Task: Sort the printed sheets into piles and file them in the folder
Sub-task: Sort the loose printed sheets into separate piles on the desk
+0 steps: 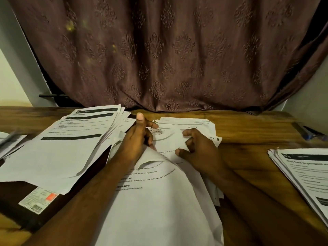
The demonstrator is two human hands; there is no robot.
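Observation:
A loose middle pile of printed sheets (165,201) lies in front of me on the wooden table (248,132). My left hand (137,139) grips the edge of the top sheet (152,158), thumb pointing up, and that sheet bows upward. Just to its right, my right hand (198,151) presses bent fingertips on the crumpled sheets (188,125) behind it. A second pile of sheets (71,139) lies fanned at the left, partly on a dark folder (16,194) with a white label. A third pile (305,173) sits at the right edge.
A patterned brown curtain (168,55) hangs close behind the table. Blue pens (309,134) lie at the far right, above the right pile. At the left edge a blurred pen (8,138) rests on more sheets.

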